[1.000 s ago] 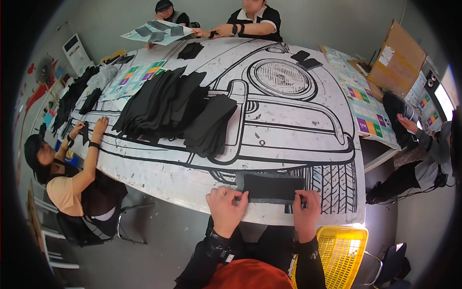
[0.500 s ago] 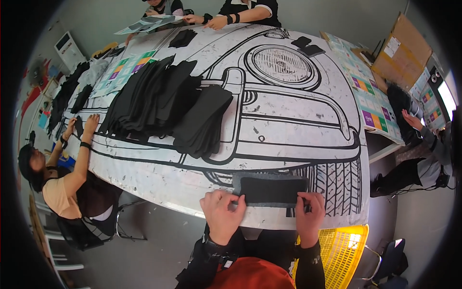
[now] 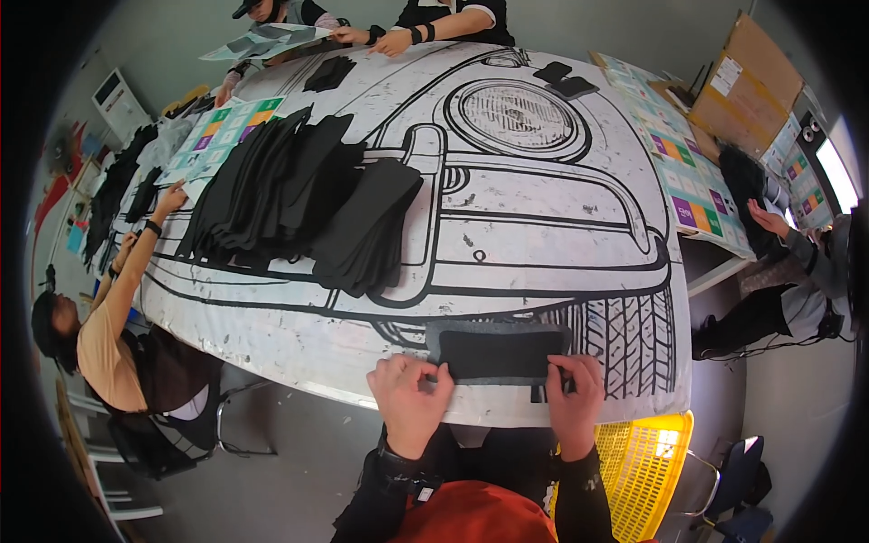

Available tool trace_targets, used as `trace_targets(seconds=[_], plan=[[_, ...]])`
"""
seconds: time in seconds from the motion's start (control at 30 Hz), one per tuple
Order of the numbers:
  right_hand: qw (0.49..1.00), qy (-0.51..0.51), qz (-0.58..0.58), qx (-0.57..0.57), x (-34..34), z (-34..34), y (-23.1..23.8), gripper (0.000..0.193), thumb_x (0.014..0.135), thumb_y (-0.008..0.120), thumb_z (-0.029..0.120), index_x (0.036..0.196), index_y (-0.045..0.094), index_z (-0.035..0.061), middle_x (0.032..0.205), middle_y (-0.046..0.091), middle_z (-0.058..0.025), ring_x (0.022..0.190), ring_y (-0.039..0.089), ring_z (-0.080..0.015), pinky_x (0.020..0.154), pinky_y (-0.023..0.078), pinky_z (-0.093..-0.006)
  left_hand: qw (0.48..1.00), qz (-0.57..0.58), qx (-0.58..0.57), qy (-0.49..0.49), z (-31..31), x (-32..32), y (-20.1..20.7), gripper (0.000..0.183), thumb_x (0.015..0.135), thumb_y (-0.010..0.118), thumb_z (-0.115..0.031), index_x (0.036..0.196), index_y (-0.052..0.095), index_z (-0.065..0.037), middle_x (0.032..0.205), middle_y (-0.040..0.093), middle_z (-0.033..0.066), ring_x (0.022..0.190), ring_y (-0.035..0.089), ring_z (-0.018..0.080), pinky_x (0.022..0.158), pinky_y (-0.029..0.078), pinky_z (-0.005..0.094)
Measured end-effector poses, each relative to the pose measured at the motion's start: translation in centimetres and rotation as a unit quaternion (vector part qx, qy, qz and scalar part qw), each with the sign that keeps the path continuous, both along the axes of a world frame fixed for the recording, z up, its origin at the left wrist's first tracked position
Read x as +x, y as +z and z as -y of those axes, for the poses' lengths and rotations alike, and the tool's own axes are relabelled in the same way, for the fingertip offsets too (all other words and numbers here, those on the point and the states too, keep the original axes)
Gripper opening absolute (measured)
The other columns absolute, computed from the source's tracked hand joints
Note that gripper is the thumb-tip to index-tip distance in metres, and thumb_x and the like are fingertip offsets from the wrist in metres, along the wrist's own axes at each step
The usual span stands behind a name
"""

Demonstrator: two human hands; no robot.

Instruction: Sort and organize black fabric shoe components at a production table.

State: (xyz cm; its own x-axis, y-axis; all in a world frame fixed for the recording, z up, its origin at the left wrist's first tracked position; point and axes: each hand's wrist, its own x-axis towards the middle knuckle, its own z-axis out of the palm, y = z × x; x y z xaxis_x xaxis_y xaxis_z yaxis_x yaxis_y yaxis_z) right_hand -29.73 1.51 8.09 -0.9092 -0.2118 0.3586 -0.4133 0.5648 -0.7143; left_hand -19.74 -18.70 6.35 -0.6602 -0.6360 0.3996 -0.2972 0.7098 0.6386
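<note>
In the head view, the counter point(image 3: 543, 217) is covered with a white sheet printed with a black line drawing of a car front, its round headlight at about one o'clock from the centre and a tyre tread pattern at the near edge toward five o'clock. At six o'clock, close to the near edge, lies a flat black fabric piece point(image 3: 501, 353), rectangular and laid lengthwise from left to right. The left hand point(image 3: 409, 395) pinches its left end, fingers curled narrow with the thumb on top of the cloth; the right hand point(image 3: 572, 391) grips the right end the same way, fingers folded down over the edge. Both forearms wear dark sleeves and come up from the lower edge, above something orange-red at the bottom. At ten o'clock from the piece, well apart from it, sits a fanned pile of black fabric pieces point(image 3: 299, 204), overlapping and spread across the drawn bumper. A yellow basket point(image 3: 643, 466) stands below the counter edge at five o'clock, just beside the right forearm. A seated person in a tan shirt point(image 3: 100, 348) reaches onto the counter from nine o'clock. Another person's hands point(image 3: 376, 41) rest on the far edge at twelve o'clock, near coloured printed sheets point(image 3: 213, 140) at eleven o'clock. More coloured sheets point(image 3: 688, 172) lie along the edge at two o'clock.
</note>
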Motion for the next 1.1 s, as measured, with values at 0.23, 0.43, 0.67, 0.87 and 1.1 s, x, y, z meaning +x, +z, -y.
trace_targets(seconds=[0.23,0.43,0.67,0.87,1.1], plan=[[1.000,-0.002,-0.004,0.007,-0.08,-0.05,-0.13,0.018,0.080,0.072,-0.003,0.096,0.073,0.0071,0.088,0.063,-0.0072,0.077,0.060,-0.0234,0.068,0.049,-0.0332,1.000,0.002,-0.015,0.002,0.01,-0.09,-0.11,0.018,0.073,0.082,-0.013,0.071,0.064,-0.012,0.077,0.055,-0.0011,0.078,0.053,0.0221,0.076,0.036,0.0384],[1.000,-0.003,-0.003,0.010,-0.10,-0.03,-0.11,0.019,0.080,0.072,-0.003,0.096,0.074,0.0075,0.089,0.064,-0.0072,0.078,0.060,-0.0235,0.068,0.050,-0.0334,1.000,0.007,-0.017,0.002,0.00,-0.14,0.11,0.019,0.072,0.082,-0.013,0.071,0.063,-0.012,0.078,0.055,-0.0008,0.078,0.053,0.0221,0.076,0.036,0.0385],[1.000,-0.008,-0.005,0.019,-0.10,-0.11,-0.10,0.019,0.080,0.073,-0.003,0.095,0.074,0.0077,0.088,0.064,-0.0075,0.079,0.061,-0.0241,0.069,0.051,-0.0337,1.000,0.010,-0.021,-0.005,-0.07,-0.28,0.18,0.020,0.072,0.082,-0.012,0.073,0.062,-0.011,0.078,0.055,-0.0001,0.078,0.053,0.0225,0.076,0.036,0.0390],[1.000,-0.012,-0.003,0.016,-0.07,0.01,-0.22,0.019,0.079,0.074,-0.002,0.095,0.074,0.0078,0.089,0.064,-0.0070,0.079,0.060,-0.0238,0.070,0.050,-0.0339,1.000,0.006,-0.024,0.001,-0.03,-0.35,0.00,0.021,0.072,0.082,-0.011,0.072,0.061,-0.011,0.077,0.055,-0.0001,0.077,0.053,0.0224,0.076,0.036,0.0389],[1.000,-0.011,-0.010,0.024,-0.19,-0.05,-0.48,0.017,0.079,0.074,-0.001,0.094,0.074,0.0080,0.087,0.063,-0.0064,0.078,0.060,-0.0235,0.069,0.050,-0.0345,1.000,0.010,-0.020,0.004,-0.10,-0.37,0.03,0.020,0.071,0.082,-0.014,0.070,0.062,-0.012,0.077,0.054,-0.0004,0.078,0.053,0.0232,0.075,0.036,0.0400]])
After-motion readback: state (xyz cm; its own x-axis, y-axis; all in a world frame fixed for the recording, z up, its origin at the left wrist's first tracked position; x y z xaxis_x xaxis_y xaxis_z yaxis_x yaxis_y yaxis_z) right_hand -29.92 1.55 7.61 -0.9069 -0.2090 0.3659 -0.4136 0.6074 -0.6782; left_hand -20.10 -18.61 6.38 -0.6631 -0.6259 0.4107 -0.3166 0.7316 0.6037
